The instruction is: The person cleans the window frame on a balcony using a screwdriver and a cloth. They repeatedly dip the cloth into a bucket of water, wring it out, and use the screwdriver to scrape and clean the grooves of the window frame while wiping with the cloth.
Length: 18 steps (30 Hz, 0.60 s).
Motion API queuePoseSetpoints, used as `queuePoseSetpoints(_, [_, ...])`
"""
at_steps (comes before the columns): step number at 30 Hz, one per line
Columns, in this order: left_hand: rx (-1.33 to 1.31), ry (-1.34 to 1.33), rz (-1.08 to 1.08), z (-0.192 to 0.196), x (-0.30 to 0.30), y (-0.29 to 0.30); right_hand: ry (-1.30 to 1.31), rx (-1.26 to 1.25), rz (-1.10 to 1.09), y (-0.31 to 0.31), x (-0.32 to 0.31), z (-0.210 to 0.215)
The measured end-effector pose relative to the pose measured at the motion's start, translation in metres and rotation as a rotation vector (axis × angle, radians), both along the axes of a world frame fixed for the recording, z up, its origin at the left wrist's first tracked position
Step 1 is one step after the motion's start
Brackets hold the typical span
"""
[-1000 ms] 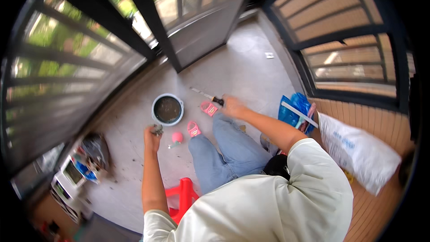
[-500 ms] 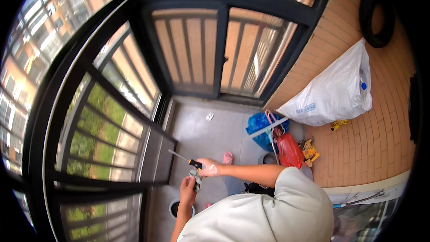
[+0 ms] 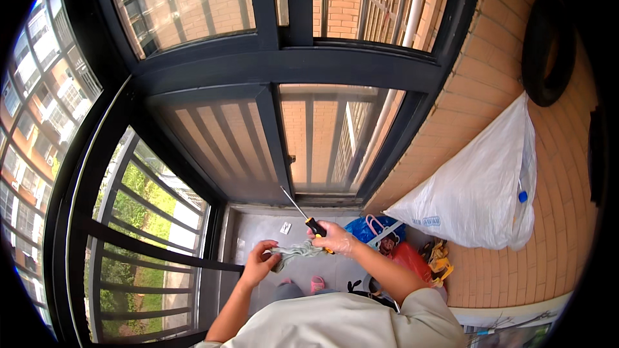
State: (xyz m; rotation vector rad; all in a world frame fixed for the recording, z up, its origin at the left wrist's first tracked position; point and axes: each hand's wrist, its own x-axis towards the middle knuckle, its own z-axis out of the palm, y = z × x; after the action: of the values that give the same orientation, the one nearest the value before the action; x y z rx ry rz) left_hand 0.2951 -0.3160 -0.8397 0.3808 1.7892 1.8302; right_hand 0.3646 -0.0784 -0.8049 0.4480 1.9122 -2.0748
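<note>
My right hand is closed round the black-and-yellow handle of a screwdriver. Its long metal shaft points up and away to the left. Something thin and clear, like a plastic glove, covers part of that hand. A crumpled grey-green rag stretches between my two hands. At its left end, the fingers of my left hand are curled on the cloth; its other end reaches my right hand, where the exact hold is hidden.
Dark-framed windows rise ahead and on the left. At right, against the brick wall, are a large white sack, a black tyre, a blue bag and a red bag. A small white packet lies on the tiled floor.
My hands have moved apart, and the bunched rag is now drawn out between them. My right hand with the screwdriver has shifted right. The view has tilted up toward the windows.
</note>
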Motion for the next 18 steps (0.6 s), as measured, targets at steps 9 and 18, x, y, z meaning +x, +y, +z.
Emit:
queuePoseSetpoints(9, [0.239,-0.003,-0.460,0.050,-0.153,0.076,0.185,0.043,-0.169,0.062,-0.066,0.034])
queuePoseSetpoints(18, [0.242,0.028,-0.747,0.112,-0.197,0.194,0.483,0.395,-0.454,0.073,-0.100,0.089])
